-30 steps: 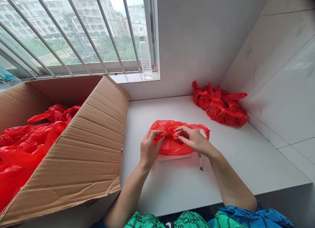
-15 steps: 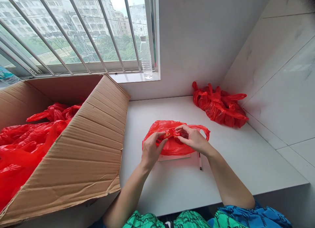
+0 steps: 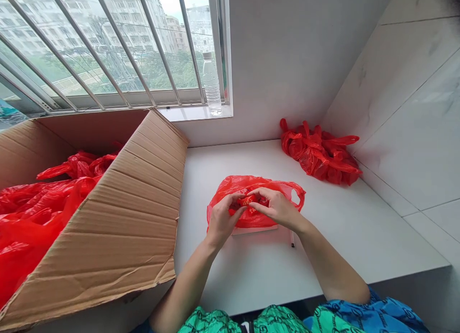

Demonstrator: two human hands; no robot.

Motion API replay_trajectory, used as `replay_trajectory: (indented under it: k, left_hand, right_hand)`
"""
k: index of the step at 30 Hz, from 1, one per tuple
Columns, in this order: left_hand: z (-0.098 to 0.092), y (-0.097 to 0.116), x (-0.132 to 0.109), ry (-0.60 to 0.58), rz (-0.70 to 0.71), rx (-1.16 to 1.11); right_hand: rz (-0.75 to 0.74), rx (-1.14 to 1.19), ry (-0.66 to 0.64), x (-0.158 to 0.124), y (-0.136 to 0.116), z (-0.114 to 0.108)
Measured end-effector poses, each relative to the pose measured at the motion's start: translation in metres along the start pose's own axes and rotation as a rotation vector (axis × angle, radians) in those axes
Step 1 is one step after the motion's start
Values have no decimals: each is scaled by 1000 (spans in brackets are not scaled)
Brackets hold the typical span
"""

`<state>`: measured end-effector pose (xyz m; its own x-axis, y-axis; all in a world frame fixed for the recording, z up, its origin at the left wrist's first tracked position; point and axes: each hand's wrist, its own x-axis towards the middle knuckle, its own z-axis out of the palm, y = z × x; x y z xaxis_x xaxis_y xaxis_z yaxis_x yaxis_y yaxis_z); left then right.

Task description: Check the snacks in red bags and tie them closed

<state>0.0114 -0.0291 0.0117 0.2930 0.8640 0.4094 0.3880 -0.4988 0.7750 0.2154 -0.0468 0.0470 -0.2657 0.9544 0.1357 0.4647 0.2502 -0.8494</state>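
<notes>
A red plastic bag [image 3: 235, 182] lies opened out on the white tabletop, a handle loop spread to its right. Over the bag's mouth, my left hand [image 3: 221, 219] and my right hand [image 3: 279, 207] pinch a small red packet with yellow print [image 3: 247, 200] between thumbs and fingers, one at each end. Its exact kind does not show. More red printed pieces seem to lie inside the bag, partly covered by my fingers. Under the bag's near edge a flat white item [image 3: 255, 231] peeks out, and beside it is a pen [image 3: 292, 240], mostly hidden.
To the left stands a large open cardboard box [image 3: 143, 199] full of red plastic bags [image 3: 43, 213]. Knotted red bags [image 3: 319, 153] sit in the far right corner against the tiled wall. A clear bottle [image 3: 212, 86] stands on the sill of the barred window.
My right hand has moved slightly left and down, closer to my left hand. The printed packet between them now looks shorter and more bunched together.
</notes>
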Motion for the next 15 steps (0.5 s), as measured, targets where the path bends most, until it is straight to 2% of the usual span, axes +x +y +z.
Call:
replay_trajectory:
  k: [3,7,15]
  left_hand:
    - [-2,2,1,-6,73,15]
    - [-6,6,2,-25,127,7]
    - [-10,9,3,-73,111,16]
  right_hand:
    - [11,50,22,1,2,1]
    - [-44,145,27,2,2,2]
    - [-50,163,-1,1,4,-1]
